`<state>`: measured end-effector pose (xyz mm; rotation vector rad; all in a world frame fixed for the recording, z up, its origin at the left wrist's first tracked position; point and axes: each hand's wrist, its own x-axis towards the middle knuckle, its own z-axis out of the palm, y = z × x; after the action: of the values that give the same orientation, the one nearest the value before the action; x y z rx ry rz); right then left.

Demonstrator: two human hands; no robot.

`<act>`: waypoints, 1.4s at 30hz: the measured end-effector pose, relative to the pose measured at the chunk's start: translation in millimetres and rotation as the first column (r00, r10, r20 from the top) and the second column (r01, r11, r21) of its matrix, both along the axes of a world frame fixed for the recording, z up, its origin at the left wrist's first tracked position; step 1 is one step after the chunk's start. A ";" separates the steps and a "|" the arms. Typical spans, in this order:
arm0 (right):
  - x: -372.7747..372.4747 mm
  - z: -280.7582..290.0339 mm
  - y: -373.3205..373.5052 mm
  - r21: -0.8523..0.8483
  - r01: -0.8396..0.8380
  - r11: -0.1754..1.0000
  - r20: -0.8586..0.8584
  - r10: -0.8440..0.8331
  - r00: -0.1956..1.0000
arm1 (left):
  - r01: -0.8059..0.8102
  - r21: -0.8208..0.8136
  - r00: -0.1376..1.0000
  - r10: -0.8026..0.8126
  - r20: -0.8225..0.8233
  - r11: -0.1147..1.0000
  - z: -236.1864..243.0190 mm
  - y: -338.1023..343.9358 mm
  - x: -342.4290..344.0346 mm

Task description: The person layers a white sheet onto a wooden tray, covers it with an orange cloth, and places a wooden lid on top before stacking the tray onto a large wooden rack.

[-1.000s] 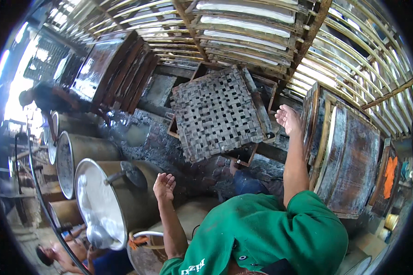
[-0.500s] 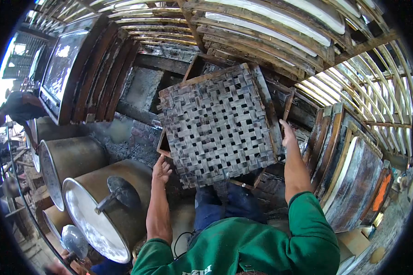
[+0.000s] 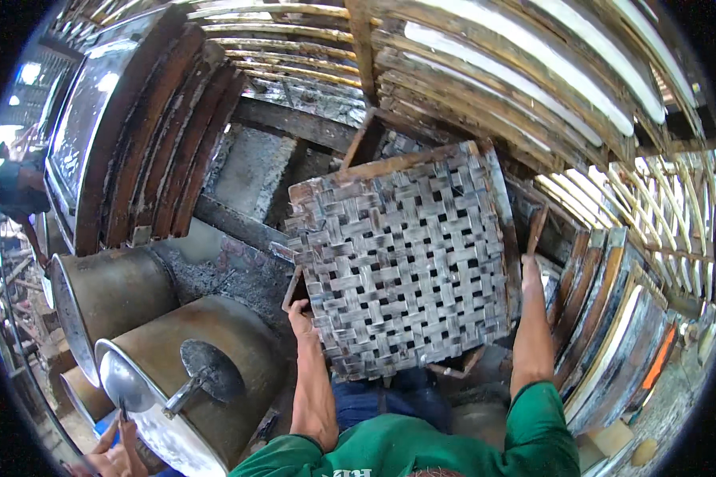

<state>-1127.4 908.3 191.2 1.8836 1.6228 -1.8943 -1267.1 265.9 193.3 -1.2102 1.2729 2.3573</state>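
Observation:
I hold a square woven bamboo tray [image 3: 406,254] with a wooden frame, tilted up in front of me. My left hand [image 3: 298,308] grips its lower left edge. Over on the tray's right edge, my right hand [image 3: 531,272] is closed around the frame. The weave is grey and dusty with small open gaps. Both forearms come up from my green sleeves at the lower edge. Behind the tray stands another wooden frame [image 3: 366,135], mostly hidden.
Two large metal drums [image 3: 127,286] [image 3: 215,350] lie at the lower left, with a metal ladle [image 3: 203,374] over the nearer one. Stacked framed trays lean at the upper left [image 3: 159,135] and at the right [image 3: 612,318]. Another person's hand [image 3: 111,455] shows at the bottom left.
My left hand rose from beside the drum and took hold of the tray's left edge. The tray now sits nearer and larger in view.

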 end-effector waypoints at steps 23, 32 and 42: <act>-62.7 -46.5 -41.4 -0.025 -0.405 0.914 -0.529 0.332 0.781 | -0.221 -0.697 0.849 -0.218 -0.482 0.682 136.7 -6.7 50.1; -124.8 -71.3 105.1 0.138 -0.400 0.906 -0.606 0.397 0.689 | -0.080 -0.451 0.677 -0.283 -0.680 0.889 75.3 36.6 -32.7; -132.6 -94.9 -54.2 0.616 -0.497 0.611 0.035 0.609 0.792 | 0.007 -0.253 0.682 -0.190 -0.706 0.967 45.7 54.4 153.7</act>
<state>-1260.1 854.0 96.2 1.0506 2.7128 -1.3863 -1113.5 320.3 239.0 -0.1519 1.8130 2.7621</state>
